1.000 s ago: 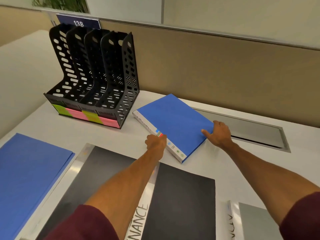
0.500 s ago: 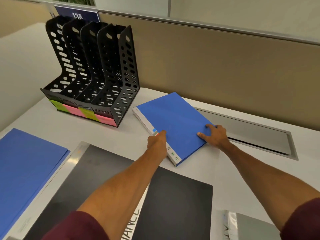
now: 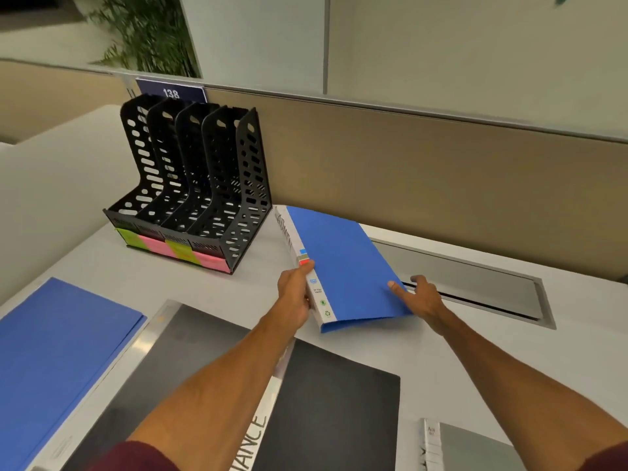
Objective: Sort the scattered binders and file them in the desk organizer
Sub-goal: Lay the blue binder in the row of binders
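A blue binder (image 3: 343, 266) with a white labelled spine is tilted up off the desk, its spine side raised. My left hand (image 3: 296, 294) grips the spine near its red tab. My right hand (image 3: 419, 295) holds the binder's right edge, thumb on the cover. The black perforated desk organizer (image 3: 197, 185) stands to the left of the binder, its slots holding nothing, with green and pink sticky labels along its front.
A second blue binder (image 3: 57, 362) lies at the left. Two black binders (image 3: 326, 413) lie in front of me, one spine reading "…NANCE". A grey binder (image 3: 469, 447) sits at the bottom right. A recessed metal cable tray (image 3: 475, 283) and a tan partition lie behind.
The blue binder lay flat on the desk; both hands have now lifted and turned it, so the spine side is raised and points more toward the organizer.
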